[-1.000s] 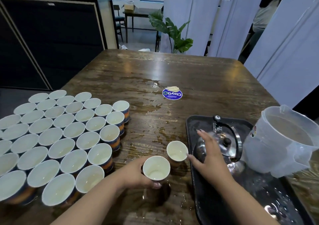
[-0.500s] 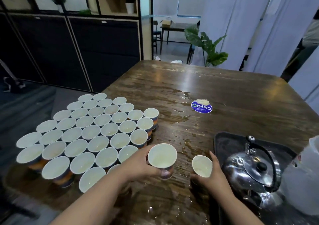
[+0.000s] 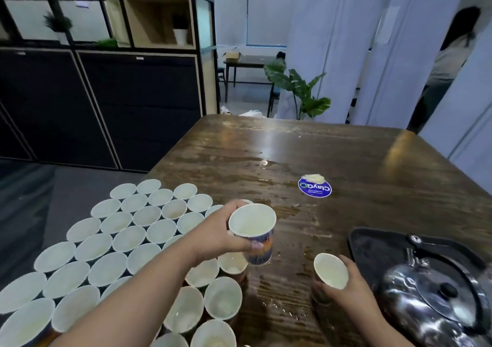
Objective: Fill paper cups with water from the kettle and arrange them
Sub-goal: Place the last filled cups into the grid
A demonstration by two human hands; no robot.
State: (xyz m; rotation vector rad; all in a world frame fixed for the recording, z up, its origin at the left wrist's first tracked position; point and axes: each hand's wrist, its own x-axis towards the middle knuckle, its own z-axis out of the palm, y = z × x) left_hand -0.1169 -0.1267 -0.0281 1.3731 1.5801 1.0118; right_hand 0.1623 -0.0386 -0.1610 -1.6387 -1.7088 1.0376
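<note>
Nearest, the right hand (image 3: 343, 293) wraps around a white-lined paper cup (image 3: 331, 270) that sits low at the wet table (image 3: 372, 165), just left of the black tray (image 3: 358, 240) holding the shiny steel kettle (image 3: 436, 301). Further out, the left hand (image 3: 223, 233) grips a second cup (image 3: 253, 231), blue and orange outside, lifted and tilted above the right edge of the packed group of cups (image 3: 119, 240). Beyond lies a round blue sticker (image 3: 314, 187).

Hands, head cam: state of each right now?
Left hand: grips a paper cup, lifted beside the cup cluster.
Right hand: holds a second cup near the kettle.
</note>
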